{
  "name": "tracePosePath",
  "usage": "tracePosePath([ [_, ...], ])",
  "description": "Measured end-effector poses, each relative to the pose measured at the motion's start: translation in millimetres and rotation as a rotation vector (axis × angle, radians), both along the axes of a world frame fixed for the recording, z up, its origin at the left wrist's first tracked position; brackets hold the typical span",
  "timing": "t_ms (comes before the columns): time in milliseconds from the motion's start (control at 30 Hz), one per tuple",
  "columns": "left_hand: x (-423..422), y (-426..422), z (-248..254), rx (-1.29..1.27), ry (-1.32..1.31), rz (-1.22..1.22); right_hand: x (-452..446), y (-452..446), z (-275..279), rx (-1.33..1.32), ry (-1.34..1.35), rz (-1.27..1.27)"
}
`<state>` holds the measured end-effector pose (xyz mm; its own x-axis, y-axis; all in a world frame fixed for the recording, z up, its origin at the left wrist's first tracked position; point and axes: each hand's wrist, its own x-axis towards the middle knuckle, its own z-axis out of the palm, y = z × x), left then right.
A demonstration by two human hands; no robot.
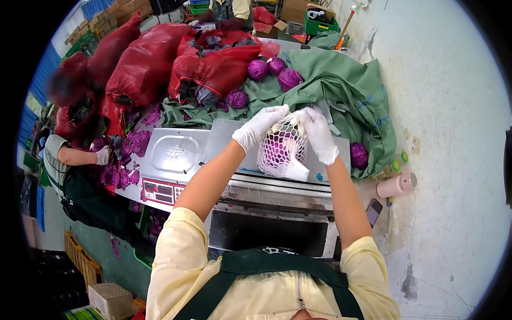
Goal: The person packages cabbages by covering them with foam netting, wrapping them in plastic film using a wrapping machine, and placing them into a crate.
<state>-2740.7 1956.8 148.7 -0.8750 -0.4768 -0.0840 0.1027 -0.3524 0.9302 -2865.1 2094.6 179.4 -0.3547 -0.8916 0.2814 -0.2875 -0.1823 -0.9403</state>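
A purple cabbage [278, 148] sits inside a white foam net sleeve [293, 169] above the steel worktop. My left hand [261, 127], in a white glove, pinches the upper left rim of the sleeve. On the other side my right hand [318, 133], gloved too, has its fingers closed on the upper right rim. The sleeve's gathered tail hangs toward me. Part of the cabbage is hidden by the mesh.
Left of the worktop is a scale [173, 152] with a red display panel [158, 191]. Loose cabbages [289, 79] lie on green cloth [330, 69], beside red sacks [144, 64]. A pink bottle [392, 185] and phone [374, 212] are at right. A co-worker's gloved hand [103, 156] touches leaves.
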Motion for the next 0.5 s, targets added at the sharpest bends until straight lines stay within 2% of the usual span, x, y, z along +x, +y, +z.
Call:
tracePosePath([
  [67,2.0,1.7,8.4,0.208,0.074,-0.095,-6.2,-19.8,-1.6,0.136,-0.403,0.048],
  [100,-3.0,-16.5,-15.9,0.223,0.021,-0.137,-19.0,-33.6,-25.4,0.203,-0.217,0.089],
  [133,-7.9,-29.5,-34.4,0.264,-0.009,-0.057,-32.1,-45.8,-53.3,0.264,-0.025,0.13],
  [167,0.7,-28.0,-27.1,-0.259,-0.331,0.192,-36.1,-48.3,-65.8,0.458,-0.348,0.22],
  [200,11.6,-20.9,-22.0,-0.785,-0.644,0.442,-29.7,-46.0,-62.0,0.441,-0.354,0.19],
  [233,16.9,-16.6,-31.2,-0.93,-0.758,0.689,-31.2,-44.6,-69.3,0.397,-0.214,0.163],
  [267,29.4,-20.8,-39.0,-1.167,-0.724,0.759,-33.9,-45.8,-75.8,0.352,-0.07,0.137],
  [333,47.5,-21.3,-48.1,-0.894,-0.383,0.68,-31.8,-38.4,-82.1,0.327,0.017,-0.016],
  [400,59.2,-2.9,-35.4,-0.446,0.026,0.297,-37.4,-39.4,-95.0,0.127,0.264,-0.273],
  [433,58.1,9.6,-32.0,-0.255,0.059,0.213,-27.7,-24.9,-65.4,0.208,0.362,-0.399],
  [467,54.1,11.7,-45.3,-0.352,0.027,0.098,-20.1,-11.4,-50.5,0.228,0.081,-0.362],
  [500,52.8,19.4,-47.5,-0.214,0.029,0.072,-10.1,0.7,-49.8,0.238,-0.134,-0.302],
])
